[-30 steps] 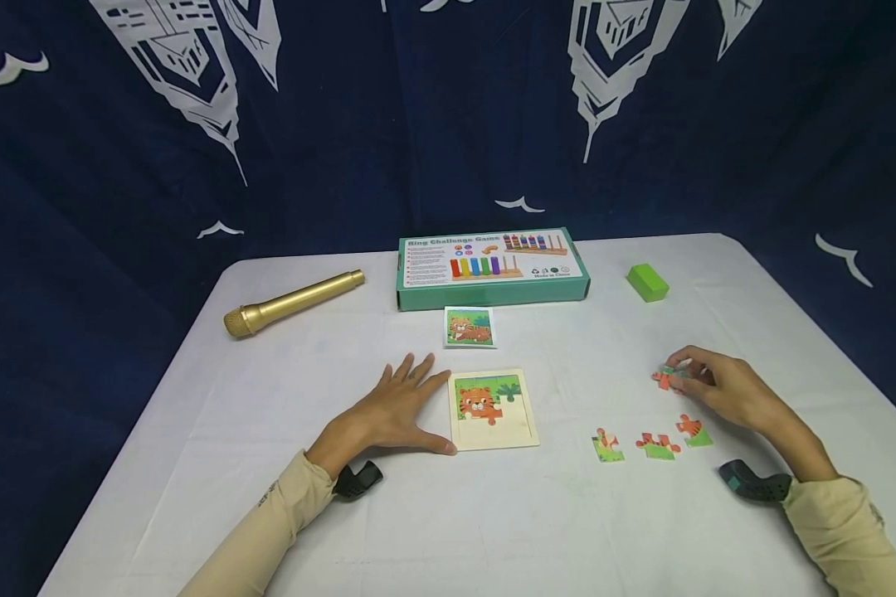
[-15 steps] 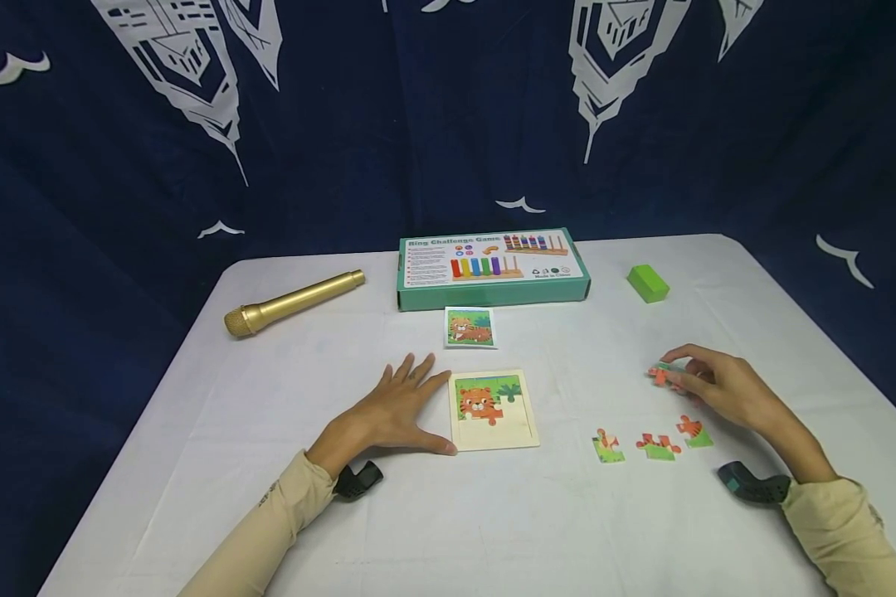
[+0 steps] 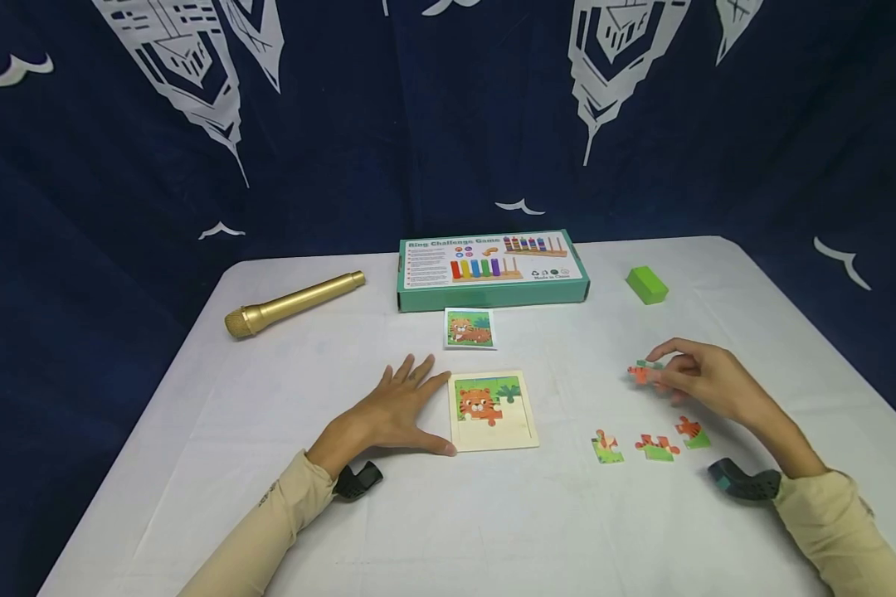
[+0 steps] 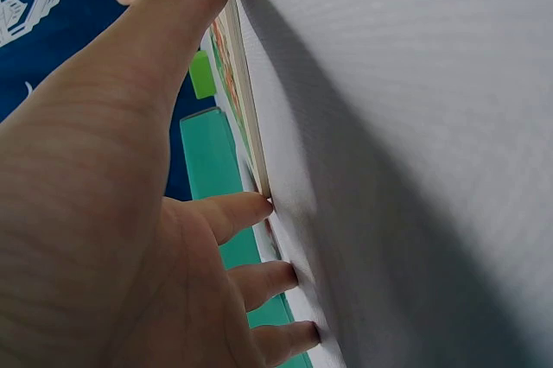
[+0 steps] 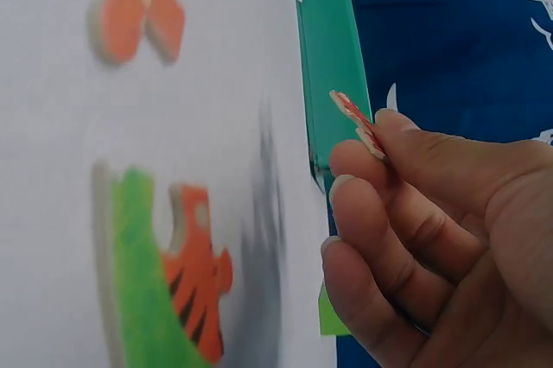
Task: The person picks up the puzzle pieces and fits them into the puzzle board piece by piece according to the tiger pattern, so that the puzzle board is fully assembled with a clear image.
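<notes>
Orange puzzle piece, pinched by right fingers nearer the table's right edge; wide-spread left fingers touch puzzle board.

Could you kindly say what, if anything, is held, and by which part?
The right hand pinches a flat orange-and-green jigsaw piece by one end; the left hand grips nothing.

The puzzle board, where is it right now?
In the head view, the puzzle board lies on the table, just right of the spread left hand, on the near side of the picture card.
</notes>
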{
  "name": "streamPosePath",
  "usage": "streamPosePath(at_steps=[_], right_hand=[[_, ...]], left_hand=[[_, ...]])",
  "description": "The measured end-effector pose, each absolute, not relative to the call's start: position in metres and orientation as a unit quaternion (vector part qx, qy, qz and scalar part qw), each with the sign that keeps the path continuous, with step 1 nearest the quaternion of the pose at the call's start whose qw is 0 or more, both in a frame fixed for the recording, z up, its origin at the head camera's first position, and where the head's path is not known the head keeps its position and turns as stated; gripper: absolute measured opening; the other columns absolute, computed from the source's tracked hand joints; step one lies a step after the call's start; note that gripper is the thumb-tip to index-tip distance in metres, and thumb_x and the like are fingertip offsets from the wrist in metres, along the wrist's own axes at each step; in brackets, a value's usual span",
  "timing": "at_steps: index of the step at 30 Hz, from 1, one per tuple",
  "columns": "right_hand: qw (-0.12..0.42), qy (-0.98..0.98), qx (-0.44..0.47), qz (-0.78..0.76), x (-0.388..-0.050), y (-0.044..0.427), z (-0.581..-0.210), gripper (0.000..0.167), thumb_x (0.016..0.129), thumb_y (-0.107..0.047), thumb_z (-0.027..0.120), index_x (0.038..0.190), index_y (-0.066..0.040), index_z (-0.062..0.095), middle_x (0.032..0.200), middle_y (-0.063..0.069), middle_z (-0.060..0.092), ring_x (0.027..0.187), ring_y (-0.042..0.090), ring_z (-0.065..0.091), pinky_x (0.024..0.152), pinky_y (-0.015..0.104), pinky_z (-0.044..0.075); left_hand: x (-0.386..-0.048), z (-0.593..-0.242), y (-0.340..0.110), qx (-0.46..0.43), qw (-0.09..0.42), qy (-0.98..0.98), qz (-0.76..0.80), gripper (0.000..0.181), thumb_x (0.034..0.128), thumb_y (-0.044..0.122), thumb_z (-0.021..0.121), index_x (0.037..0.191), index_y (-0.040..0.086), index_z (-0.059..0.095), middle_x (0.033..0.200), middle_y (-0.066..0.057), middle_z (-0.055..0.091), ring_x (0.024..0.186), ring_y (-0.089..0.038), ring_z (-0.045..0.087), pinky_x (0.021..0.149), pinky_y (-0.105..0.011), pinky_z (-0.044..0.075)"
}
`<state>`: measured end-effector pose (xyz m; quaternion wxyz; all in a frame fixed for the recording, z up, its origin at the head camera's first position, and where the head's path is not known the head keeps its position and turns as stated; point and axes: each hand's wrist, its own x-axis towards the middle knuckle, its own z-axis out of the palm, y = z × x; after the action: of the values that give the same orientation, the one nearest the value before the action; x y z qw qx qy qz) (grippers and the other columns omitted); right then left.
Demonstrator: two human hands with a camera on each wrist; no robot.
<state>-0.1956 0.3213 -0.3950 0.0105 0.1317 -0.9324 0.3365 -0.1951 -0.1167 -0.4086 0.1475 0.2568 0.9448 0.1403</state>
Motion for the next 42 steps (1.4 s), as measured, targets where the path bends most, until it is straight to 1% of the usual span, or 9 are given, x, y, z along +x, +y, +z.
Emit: streamPosePath(at_steps=[4,11,19,21,25,29,34,38,42], right_hand=[[0.004,-0.923,0.134,0.362,-0.199,0.312,-0.395,0.026,0.088,-0.015,0.070,0.109,-0.003,0.061,0.073,0.006,0.069,0.055,0.013,0.058,0.053,0.025,0.049],[-0.052,-0.896,0.158,0.412,-0.206,0.293,-0.394,0.023,0.094,-0.016,0.063,0.112,-0.004,0.057,0.075,0.010,0.066,0.057,0.017,0.057,0.055,0.028,0.050],[-0.108,-0.876,0.176,0.436,-0.214,0.266,-0.396,0.021,0.094,-0.016,0.061,0.111,-0.005,0.055,0.066,0.011,0.053,0.047,0.014,0.042,0.044,0.026,0.034],[-0.118,-0.870,0.181,0.443,-0.215,0.259,-0.397,0.021,0.094,-0.016,0.061,0.111,-0.005,0.055,0.065,0.010,0.052,0.047,0.016,0.043,0.045,0.027,0.035],[-0.134,-0.862,0.197,0.447,-0.217,0.247,-0.400,0.019,0.095,-0.015,0.059,0.111,-0.005,0.054,0.067,0.009,0.052,0.052,0.020,0.049,0.051,0.028,0.045],[-0.148,-0.853,0.226,0.447,-0.219,0.235,-0.402,0.017,0.096,-0.008,0.054,0.112,-0.004,0.054,0.070,0.007,0.052,0.059,0.017,0.052,0.054,0.030,0.050],[-0.166,-0.833,0.263,0.458,-0.219,0.222,-0.407,0.019,0.095,-0.001,0.050,0.114,-0.003,0.053,0.071,0.009,0.053,0.060,0.014,0.051,0.053,0.028,0.049],[-0.182,-0.819,0.276,0.470,-0.219,0.211,-0.411,0.019,0.094,0.000,0.051,0.113,-0.001,0.052,0.072,0.011,0.056,0.056,0.013,0.050,0.051,0.026,0.046],[-0.194,-0.813,0.277,0.474,-0.218,0.203,-0.413,0.018,0.094,0.000,0.052,0.112,0.001,0.052,0.074,0.011,0.058,0.060,0.013,0.052,0.052,0.025,0.047]], left_hand=[[-0.196,-0.410,-0.116,0.257,0.148,0.944,0.142,0.110,0.0664,0.070,0.072,0.153,0.019,0.027,0.161,-0.010,0.008,0.147,-0.036,0.000,0.115,-0.058,0.003],[-0.195,-0.410,-0.116,0.257,0.148,0.945,0.141,0.110,0.0664,0.070,0.072,0.153,0.019,0.027,0.161,-0.010,0.008,0.147,-0.036,0.000,0.115,-0.058,0.003],[-0.195,-0.410,-0.116,0.259,0.148,0.944,0.145,0.110,0.0665,0.070,0.072,0.153,0.019,0.027,0.161,-0.011,0.009,0.147,-0.037,0.000,0.115,-0.058,0.003],[-0.195,-0.410,-0.116,0.259,0.148,0.944,0.144,0.109,0.0665,0.070,0.072,0.153,0.019,0.027,0.161,-0.011,0.009,0.147,-0.037,0.000,0.115,-0.058,0.003],[-0.195,-0.410,-0.117,0.259,0.147,0.944,0.142,0.109,0.0667,0.070,0.072,0.153,0.019,0.027,0.161,-0.011,0.008,0.147,-0.037,0.000,0.115,-0.058,0.003],[-0.196,-0.410,-0.117,0.260,0.147,0.944,0.138,0.110,0.0671,0.070,0.071,0.153,0.019,0.026,0.161,-0.011,0.008,0.146,-0.037,0.000,0.115,-0.058,0.003],[-0.195,-0.409,-0.117,0.258,0.148,0.944,0.143,0.109,0.0672,0.069,0.072,0.153,0.019,0.026,0.161,-0.011,0.008,0.146,-0.037,-0.001,0.115,-0.058,0.003],[-0.194,-0.408,-0.117,0.258,0.149,0.944,0.144,0.109,0.0671,0.070,0.072,0.153,0.019,0.026,0.161,-0.011,0.008,0.146,-0.037,-0.001,0.115,-0.058,0.004],[-0.194,-0.408,-0.117,0.256,0.150,0.945,0.140,0.110,0.0673,0.070,0.071,0.153,0.020,0.025,0.161,-0.010,0.007,0.147,-0.036,-0.001,0.115,-0.057,0.003]])
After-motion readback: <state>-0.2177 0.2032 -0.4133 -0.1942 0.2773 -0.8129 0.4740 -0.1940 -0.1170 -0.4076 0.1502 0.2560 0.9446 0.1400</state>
